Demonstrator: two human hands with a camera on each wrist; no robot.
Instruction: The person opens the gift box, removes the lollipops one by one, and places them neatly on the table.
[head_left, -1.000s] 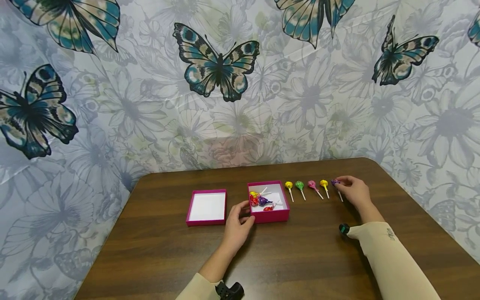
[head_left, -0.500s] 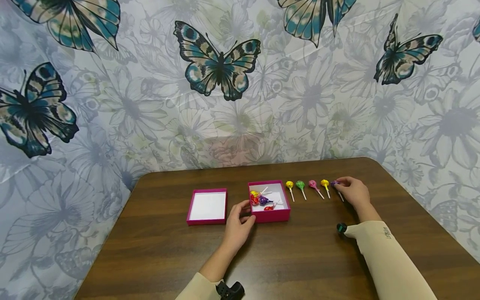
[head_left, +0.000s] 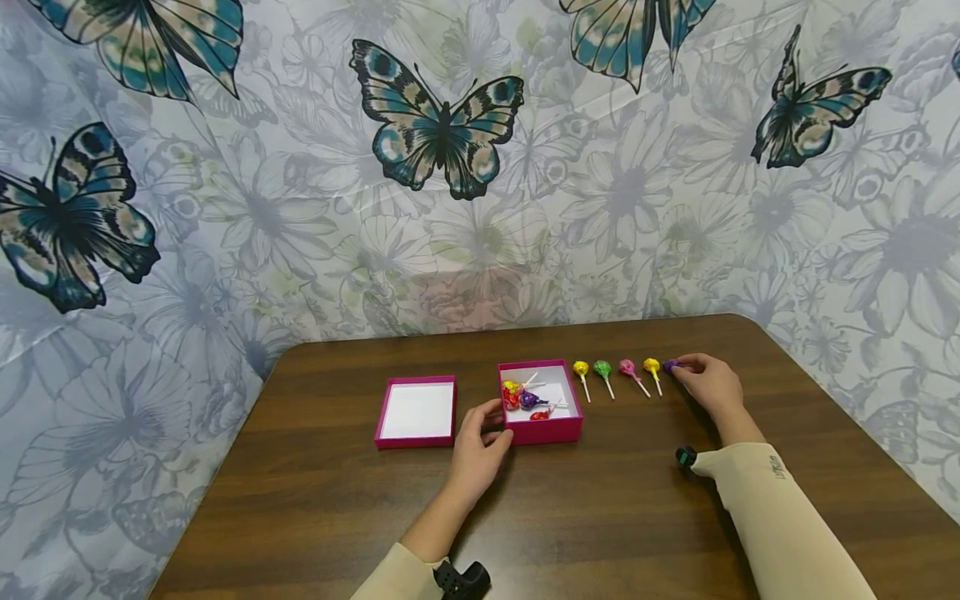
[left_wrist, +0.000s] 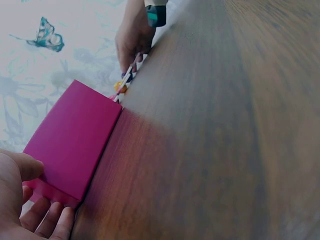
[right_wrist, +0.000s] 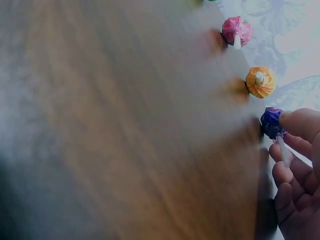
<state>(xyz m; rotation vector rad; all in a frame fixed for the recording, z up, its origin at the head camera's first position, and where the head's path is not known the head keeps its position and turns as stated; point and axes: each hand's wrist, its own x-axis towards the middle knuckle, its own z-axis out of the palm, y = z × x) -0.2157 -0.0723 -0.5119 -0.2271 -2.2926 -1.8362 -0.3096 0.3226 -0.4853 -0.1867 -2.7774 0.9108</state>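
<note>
My left hand (head_left: 478,454) grips the near left corner of an open magenta box (head_left: 546,432). In the left wrist view the thumb lies on the box's front wall (left_wrist: 75,140), with fingers at its side. Inside are several wrapped lollipops, among them a purple lollipop (head_left: 529,401) and a red lollipop (head_left: 539,415). At the right end of a row, my right hand (head_left: 712,388) pinches another purple lollipop (right_wrist: 272,122) by its head. Its white stick points toward the palm in the right wrist view.
Left of the right hand, the row has a yellow lollipop (head_left: 652,367), a pink lollipop (head_left: 627,367), a green lollipop (head_left: 602,368) and another yellow one. A magenta lid (head_left: 416,443) with white inside lies left of the box. Butterfly-patterned wall covering (head_left: 480,250) rises behind the brown table (head_left: 600,517).
The stick of the purple lollipop at the right hand, seen earlier in the head view, is now hidden by the fingers. Both hands stay nearly in place; the view shifts slightly.
</note>
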